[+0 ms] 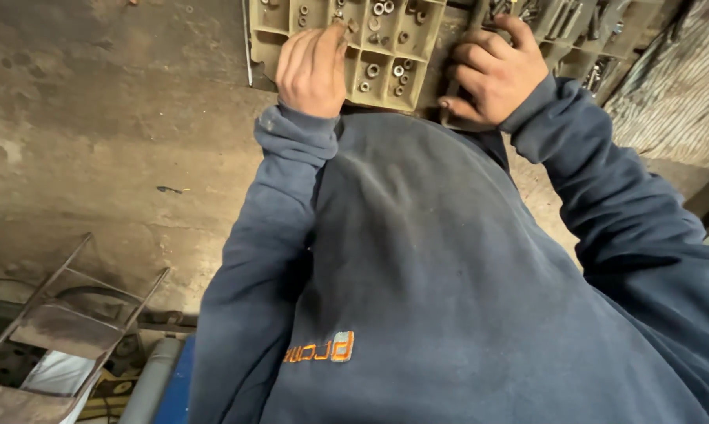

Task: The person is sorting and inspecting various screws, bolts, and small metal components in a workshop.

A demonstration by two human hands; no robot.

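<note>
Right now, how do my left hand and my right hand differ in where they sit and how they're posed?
The left hand lies on the beige plastic compartment tray of small metal nuts and washers, fingertips at a divider; the right hand sits at the tray's right edge. The left hand's fingers are close together and only slightly bent; the right hand's are curled, as if gripping something dark, hard to identify. Both come out of dark blue sleeves.

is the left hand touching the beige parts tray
Touching. The head view shows the left hand laid on the front edge of the beige compartment tray, its fingers curled over a divider, with no gap between them.
</note>
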